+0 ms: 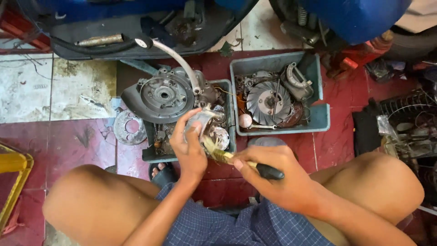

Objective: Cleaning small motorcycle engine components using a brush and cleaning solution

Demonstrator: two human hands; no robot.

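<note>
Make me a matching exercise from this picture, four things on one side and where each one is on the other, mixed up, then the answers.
Things:
1. brush
2. small metal part
3. finned fan wheel
4. flat round disc

Places:
A. in the right grey tray
B. in the left hand
C. on the red floor beside the left tray
D. in the right hand

Pairs: 1-D, 2-B, 3-A, 4-C
</note>
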